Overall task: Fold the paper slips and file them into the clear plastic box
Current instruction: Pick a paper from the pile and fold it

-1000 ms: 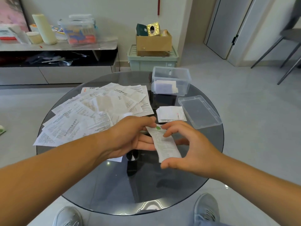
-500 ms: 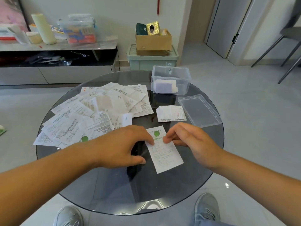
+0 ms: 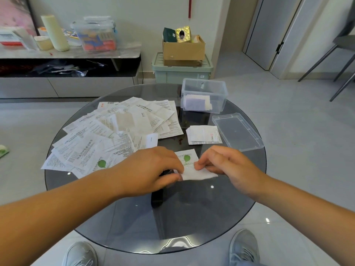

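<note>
Slip with green leaf mark lies on the glass table, straight in front of the person. Its near half is raised and turning over, white back showing. Step in hand, as I read it: the first fold, partway over. Next move calls for laying the raised edge onto the far edge, squaring the corners, then pressing the crease flat. Left hand: fingers curled, thumb and forefinger pinching the slip's left side at the bend. Right hand: curled likewise, fingertips pinching the raised edge. Beyond the slip, a small stack of folded slips, just beside the loose lid. Clear plastic box at the far side, open, some folded paper inside. Big pile of unfolded slips spreads to the left.
</note>
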{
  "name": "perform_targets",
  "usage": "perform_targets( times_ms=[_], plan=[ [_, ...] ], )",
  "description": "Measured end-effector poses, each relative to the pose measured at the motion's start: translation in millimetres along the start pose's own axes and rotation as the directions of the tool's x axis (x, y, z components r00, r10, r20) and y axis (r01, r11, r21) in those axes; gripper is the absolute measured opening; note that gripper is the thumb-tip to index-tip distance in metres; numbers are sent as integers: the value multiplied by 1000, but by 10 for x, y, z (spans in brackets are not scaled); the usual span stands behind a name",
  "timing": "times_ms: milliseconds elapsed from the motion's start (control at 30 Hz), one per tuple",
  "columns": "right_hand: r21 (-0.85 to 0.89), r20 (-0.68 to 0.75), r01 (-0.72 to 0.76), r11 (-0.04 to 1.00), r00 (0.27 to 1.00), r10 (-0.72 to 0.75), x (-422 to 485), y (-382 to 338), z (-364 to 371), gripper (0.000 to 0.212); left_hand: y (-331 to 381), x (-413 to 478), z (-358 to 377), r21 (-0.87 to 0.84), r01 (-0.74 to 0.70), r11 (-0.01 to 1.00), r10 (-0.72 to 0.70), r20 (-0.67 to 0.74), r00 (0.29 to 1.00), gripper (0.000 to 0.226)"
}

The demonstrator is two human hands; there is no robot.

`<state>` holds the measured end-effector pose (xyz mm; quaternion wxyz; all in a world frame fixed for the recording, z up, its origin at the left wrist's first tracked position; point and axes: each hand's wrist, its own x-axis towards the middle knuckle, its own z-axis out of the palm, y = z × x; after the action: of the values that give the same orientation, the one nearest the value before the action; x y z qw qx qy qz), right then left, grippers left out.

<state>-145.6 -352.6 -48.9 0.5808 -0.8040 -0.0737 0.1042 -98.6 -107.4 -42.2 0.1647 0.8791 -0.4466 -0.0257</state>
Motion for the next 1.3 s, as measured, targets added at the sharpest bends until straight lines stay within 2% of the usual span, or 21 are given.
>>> perform_targets(
  times_ms=[200,333,433,500,567,667,767,867,967,1167,1300],
  plan=[
    [-278,151,106,955,986,-65,-38,13,-37,44,-59,-27,62,-167,73,983,-76,-8,997,21],
    [-461,29,102,882,995,-100,20,33,11,21,-51,-4,60,-242,106,964,-120,-42,992,30],
    [-462,-76,50,885,993,-96,116,42,45,12,-12,31,47,-223,188,956,-207,-64,976,24],
    [-483,-136,5,875,987,-81,198,52,61,19,31,67,54,-180,263,948,-286,-115,951,21],
    [-462,-179,-43,886,983,-46,263,52,89,28,53,116,91,-119,321,940,-338,-185,923,39],
    [-560,-166,-58,826,985,-43,301,66,156,66,38,166,183,15,361,932,-348,-232,908,69],
    [-694,-128,10,720,982,-137,289,90,186,69,-26,156,238,38,344,938,-331,-190,924,72],
    [-713,-94,57,699,980,-177,282,152,167,49,-93,139,252,51,319,946,-310,-140,940,62],
    [-741,-80,78,667,976,-203,269,196,183,38,-165,119,268,70,303,951,-295,-106,950,64],
    [-789,-45,40,613,991,-123,210,182,60,47,-148,109,210,149,260,954,-250,-80,965,67],
    [-785,-10,42,618,997,-80,199,153,13,42,-97,142,143,148,225,963,-225,-16,974,60]
  ],
)
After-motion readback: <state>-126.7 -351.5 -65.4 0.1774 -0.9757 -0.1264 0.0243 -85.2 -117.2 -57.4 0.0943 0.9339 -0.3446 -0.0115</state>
